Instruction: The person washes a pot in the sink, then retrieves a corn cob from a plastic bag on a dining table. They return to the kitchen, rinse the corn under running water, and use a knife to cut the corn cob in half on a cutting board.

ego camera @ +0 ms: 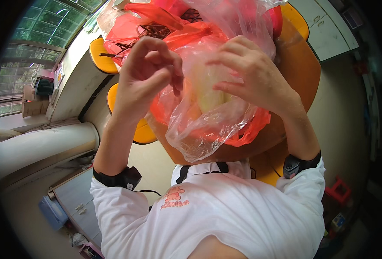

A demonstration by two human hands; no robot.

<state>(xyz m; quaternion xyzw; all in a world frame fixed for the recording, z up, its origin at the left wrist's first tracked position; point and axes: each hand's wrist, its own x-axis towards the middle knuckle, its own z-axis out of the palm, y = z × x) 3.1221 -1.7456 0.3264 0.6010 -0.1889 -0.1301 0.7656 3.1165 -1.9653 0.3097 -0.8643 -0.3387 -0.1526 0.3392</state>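
In the head view a clear plastic bag (194, 136) holds pale yellow-green produce (210, 97) of a kind I cannot tell. Red plastic bags (252, 129) lie under and behind it on a wooden table (297, 71). My left hand (152, 68) is raised over the bag's left side with curled fingers; nothing shows in it. Above the right side hovers my right hand (246, 64), slightly blurred, its thumb and fingers apart and holding nothing visible. Behind my left hand, thin dark brown sticks (155, 30) poke out of a red bag.
More bags, pink and clear (252, 19), crowd the table's far side beside a cup (120, 4). Yellow-seated stools (103, 58) stand around the table. A windowsill (71, 64) runs along the left, and a pale cabinet (330, 32) is at the upper right.
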